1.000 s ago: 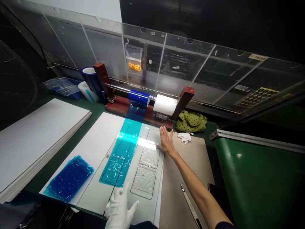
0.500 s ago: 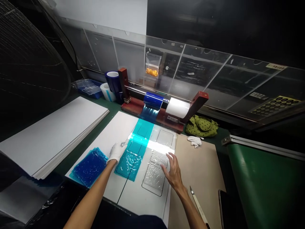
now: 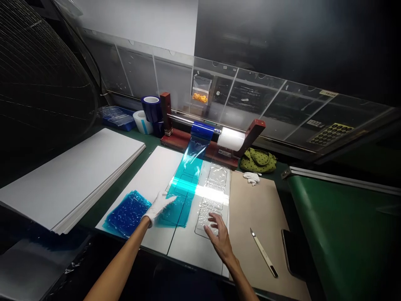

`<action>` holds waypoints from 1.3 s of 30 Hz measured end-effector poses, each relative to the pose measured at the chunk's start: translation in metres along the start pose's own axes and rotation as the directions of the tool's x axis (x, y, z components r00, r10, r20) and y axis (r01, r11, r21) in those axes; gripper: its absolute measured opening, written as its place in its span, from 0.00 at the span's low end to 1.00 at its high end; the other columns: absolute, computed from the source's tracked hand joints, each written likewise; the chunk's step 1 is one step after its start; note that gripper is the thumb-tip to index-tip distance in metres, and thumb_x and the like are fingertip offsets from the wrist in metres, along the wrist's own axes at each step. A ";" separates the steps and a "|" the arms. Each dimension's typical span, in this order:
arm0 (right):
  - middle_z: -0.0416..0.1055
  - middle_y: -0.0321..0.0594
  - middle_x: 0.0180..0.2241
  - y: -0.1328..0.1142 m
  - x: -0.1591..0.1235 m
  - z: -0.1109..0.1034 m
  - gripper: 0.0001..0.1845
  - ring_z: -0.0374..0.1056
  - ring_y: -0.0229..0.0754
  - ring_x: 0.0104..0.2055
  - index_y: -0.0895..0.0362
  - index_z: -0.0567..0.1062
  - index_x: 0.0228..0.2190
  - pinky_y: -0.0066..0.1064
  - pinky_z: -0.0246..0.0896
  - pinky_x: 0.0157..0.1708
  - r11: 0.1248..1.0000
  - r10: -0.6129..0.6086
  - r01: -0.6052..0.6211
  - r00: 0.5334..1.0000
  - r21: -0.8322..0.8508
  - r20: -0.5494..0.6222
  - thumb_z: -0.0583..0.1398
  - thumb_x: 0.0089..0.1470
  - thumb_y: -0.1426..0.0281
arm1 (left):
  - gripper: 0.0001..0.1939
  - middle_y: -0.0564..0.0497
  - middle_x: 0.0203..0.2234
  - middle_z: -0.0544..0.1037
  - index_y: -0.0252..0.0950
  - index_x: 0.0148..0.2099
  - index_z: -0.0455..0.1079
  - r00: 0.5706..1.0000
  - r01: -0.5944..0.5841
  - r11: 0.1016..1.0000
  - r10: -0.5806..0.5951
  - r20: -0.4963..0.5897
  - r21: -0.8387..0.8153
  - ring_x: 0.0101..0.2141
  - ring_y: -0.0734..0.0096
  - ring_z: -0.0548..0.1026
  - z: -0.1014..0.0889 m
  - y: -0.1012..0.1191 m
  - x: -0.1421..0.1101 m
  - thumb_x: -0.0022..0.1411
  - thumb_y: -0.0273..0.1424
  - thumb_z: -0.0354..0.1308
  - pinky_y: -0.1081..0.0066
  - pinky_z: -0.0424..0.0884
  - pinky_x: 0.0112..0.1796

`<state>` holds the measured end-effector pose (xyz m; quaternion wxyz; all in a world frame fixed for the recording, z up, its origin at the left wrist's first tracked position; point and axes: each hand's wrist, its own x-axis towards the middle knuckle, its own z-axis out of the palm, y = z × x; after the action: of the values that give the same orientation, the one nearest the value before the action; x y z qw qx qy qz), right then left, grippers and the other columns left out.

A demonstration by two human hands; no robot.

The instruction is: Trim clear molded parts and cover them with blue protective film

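My left hand (image 3: 161, 205), in a white glove, lies at the left edge of a teal-blue strip of protective film (image 3: 180, 209). Its fingers stretch out over the strip; whether any grip the edge is hard to see. The strip runs down from a dark blue film roll (image 3: 202, 130) onto a white board (image 3: 156, 242) marked with black outlines. Bare and with curved, spread fingers, my right hand (image 3: 219, 238) is over wrinkled clear film pieces (image 3: 206, 214) on the board's right side. It appears to hold nothing.
Cut blue film pieces (image 3: 128, 213) are piled at left, beside a stack of white sheets (image 3: 78, 175). A wooden roll stand (image 3: 175, 142) carries a white roll (image 3: 231, 139) too. A craft knife (image 3: 263, 253) and a phone (image 3: 293, 253) lie at right.
The blue strip's lower end has shifted and looks smoother, less bubbled. My left hand's fingers now reach farther over the strip. My right hand is lower over the clear film.
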<state>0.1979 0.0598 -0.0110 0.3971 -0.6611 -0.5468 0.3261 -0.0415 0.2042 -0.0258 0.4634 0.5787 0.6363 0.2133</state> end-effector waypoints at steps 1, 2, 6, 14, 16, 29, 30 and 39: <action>0.68 0.48 0.47 -0.003 -0.001 0.007 0.23 0.69 0.48 0.44 0.56 0.67 0.48 0.39 0.68 0.39 0.996 0.064 -0.066 0.998 0.065 0.026 0.55 0.54 0.58 | 0.21 0.45 0.39 0.75 0.30 0.47 0.66 0.999 0.028 0.999 -0.027 0.017 -0.045 0.37 0.67 0.75 -0.002 -0.008 -0.006 0.58 0.41 0.59 0.64 0.72 0.39; 0.70 0.48 0.45 -0.006 -0.002 0.015 0.24 0.69 0.47 0.41 0.57 0.68 0.47 0.37 0.68 0.36 0.984 0.129 -0.135 0.990 0.113 0.058 0.56 0.53 0.56 | 0.24 0.43 0.40 0.75 0.29 0.47 0.66 0.998 0.054 0.994 -0.050 0.038 -0.092 0.39 0.65 0.75 -0.004 -0.017 -0.012 0.54 0.41 0.62 0.65 0.72 0.40; 0.72 0.45 0.42 -0.011 -0.008 0.044 0.29 0.68 0.41 0.34 0.58 0.70 0.45 0.31 0.63 0.32 0.908 0.309 -0.361 0.920 0.211 0.242 0.58 0.49 0.50 | 0.33 0.39 0.41 0.75 0.29 0.44 0.67 0.986 0.129 0.959 -0.097 0.136 -0.251 0.42 0.58 0.75 -0.016 -0.040 -0.041 0.41 0.46 0.68 0.67 0.71 0.42; 0.69 0.37 0.17 -0.026 -0.055 0.087 0.29 0.54 0.31 0.19 0.62 0.76 0.21 0.25 0.44 0.21 0.877 0.269 -0.408 0.854 0.254 0.444 0.57 0.50 0.48 | 0.23 0.53 0.26 0.74 0.33 0.34 0.68 0.961 0.170 0.886 -0.052 0.272 -0.431 0.31 0.69 0.73 -0.028 -0.046 -0.098 0.43 0.44 0.67 0.71 0.69 0.35; 0.70 0.38 0.17 -0.028 -0.073 0.096 0.29 0.50 0.29 0.17 0.62 0.76 0.21 0.25 0.40 0.20 0.869 0.306 -0.433 0.851 0.239 0.426 0.57 0.50 0.47 | 0.21 0.57 0.21 0.70 0.34 0.29 0.65 0.961 0.182 0.880 -0.065 0.268 -0.439 0.26 0.74 0.70 -0.032 -0.055 -0.113 0.43 0.44 0.67 0.74 0.65 0.29; 0.69 0.39 0.16 -0.002 -0.117 0.154 0.33 0.51 0.29 0.16 0.62 0.74 0.19 0.23 0.42 0.19 0.781 0.438 -0.570 0.792 0.257 0.425 0.57 0.44 0.42 | 0.27 0.55 0.18 0.68 0.32 0.24 0.68 0.958 0.286 0.857 -0.248 0.144 -0.428 0.21 0.76 0.63 -0.021 -0.126 -0.148 0.37 0.53 0.65 0.73 0.59 0.25; 0.70 0.39 0.17 0.000 -0.114 0.156 0.33 0.51 0.29 0.17 0.62 0.74 0.19 0.23 0.43 0.19 0.784 0.440 -0.569 0.792 0.250 0.423 0.57 0.44 0.42 | 0.27 0.54 0.18 0.69 0.32 0.25 0.69 0.957 0.290 0.855 -0.255 0.139 -0.430 0.21 0.75 0.64 -0.019 -0.127 -0.144 0.37 0.53 0.65 0.73 0.59 0.25; 0.76 0.39 0.25 0.003 -0.116 0.096 0.18 0.68 0.36 0.23 0.59 0.77 0.28 0.24 0.57 0.24 0.848 0.514 -0.526 0.793 -0.059 0.327 0.60 0.49 0.56 | 0.30 0.44 0.32 0.78 0.32 0.40 0.71 0.891 0.437 0.823 -0.340 0.301 -0.364 0.35 0.61 0.77 -0.038 -0.128 -0.161 0.44 0.52 0.62 0.68 0.68 0.35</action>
<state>0.0944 -0.0380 -0.0591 0.2060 -0.7144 -0.3969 0.5382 -0.1584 0.0329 -0.0557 0.6796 0.3421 0.6235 0.1800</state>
